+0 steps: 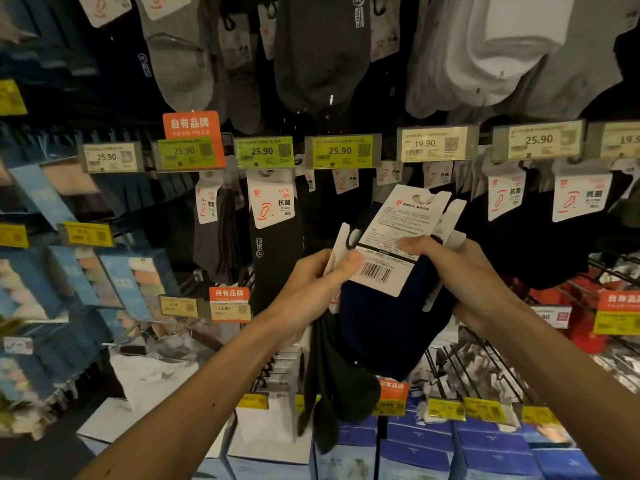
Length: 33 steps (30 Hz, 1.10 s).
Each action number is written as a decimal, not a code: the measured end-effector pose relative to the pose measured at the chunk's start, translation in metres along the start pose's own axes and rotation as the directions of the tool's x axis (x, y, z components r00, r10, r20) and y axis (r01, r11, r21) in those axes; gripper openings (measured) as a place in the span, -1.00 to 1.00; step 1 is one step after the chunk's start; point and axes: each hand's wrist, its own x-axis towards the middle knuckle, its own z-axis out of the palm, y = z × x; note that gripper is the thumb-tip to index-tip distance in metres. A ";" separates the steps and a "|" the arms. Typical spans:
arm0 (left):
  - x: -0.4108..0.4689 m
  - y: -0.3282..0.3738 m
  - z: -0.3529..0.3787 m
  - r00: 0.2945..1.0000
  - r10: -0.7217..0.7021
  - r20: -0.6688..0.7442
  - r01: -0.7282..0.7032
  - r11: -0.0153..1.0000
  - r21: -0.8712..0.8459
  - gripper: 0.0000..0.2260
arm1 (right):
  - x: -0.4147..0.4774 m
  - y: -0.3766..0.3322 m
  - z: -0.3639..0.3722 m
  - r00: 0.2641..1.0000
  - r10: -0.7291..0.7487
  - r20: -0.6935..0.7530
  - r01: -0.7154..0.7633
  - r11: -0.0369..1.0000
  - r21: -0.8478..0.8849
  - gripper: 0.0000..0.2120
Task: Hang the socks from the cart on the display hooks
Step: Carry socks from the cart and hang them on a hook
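1. Both hands close on a bundle of carded socks (pixel 388 306) held up before the sock display: the left hand (pixel 311 289) pinches the card edges, the right hand (pixel 453 271) grips the top card.
2. The socks look light and limp; the stiff card header (pixel 398 230), with its hanging slot, appears the surest hold.
3. Price tags (pixel 339 151) mark the rail just above.

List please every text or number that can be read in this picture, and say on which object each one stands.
"自有品牌": orange sign above the price rail.
"25.90": green price tag.
"19.90": pale price tag.
"13.90": lower price tag.
"抗菌": card of the hanging black socks.
"COTTON": dark sock at the top.
Too small to read: the fine print and barcode digits on the held sock pack, and the yellow tags.
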 end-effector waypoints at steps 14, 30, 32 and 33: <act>0.009 0.000 -0.069 0.939 0.051 -0.341 -0.073 0.996 -0.051 -0.79 | 0.011 0.002 0.002 0.999 0.049 0.022 -0.049 0.999 0.016 -0.81; 0.035 0.022 -0.092 0.832 0.296 -0.469 -0.251 0.955 0.157 -0.67 | 0.015 -0.001 0.014 0.999 0.007 0.036 -0.007 1.000 -0.007 -0.82; 0.038 0.023 -0.091 0.812 0.322 -0.487 -0.279 0.947 0.161 -0.68 | 0.015 -0.001 0.014 0.999 0.007 0.036 -0.007 1.000 0.000 -0.83; 0.039 0.023 -0.091 0.796 0.352 -0.492 -0.307 0.936 0.173 -0.69 | 0.016 -0.001 0.014 0.999 0.007 0.035 -0.007 1.000 0.002 -0.83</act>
